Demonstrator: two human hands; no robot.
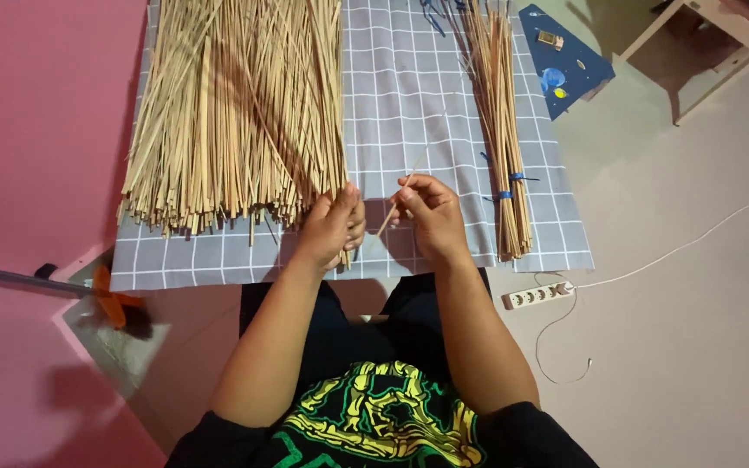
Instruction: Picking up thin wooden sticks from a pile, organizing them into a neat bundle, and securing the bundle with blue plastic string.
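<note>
head view: the right hand [431, 217] pinches a single thin stick [400, 192] that slants up from its fingertips, over the grey checked cloth [409, 95]. the left hand [333, 227] is closed on sticks at the near edge of the big loose pile [236, 113].

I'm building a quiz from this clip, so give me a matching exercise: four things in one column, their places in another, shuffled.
1. loose pile of sticks
2. tied bundle
3. single stick
4. power strip

a. floor, beside the cloth's right corner
b. right side of the checked cloth
c. pinched in the right hand
d. left side of the cloth

Pairs: 1-d, 2-b, 3-c, 4-a
</note>
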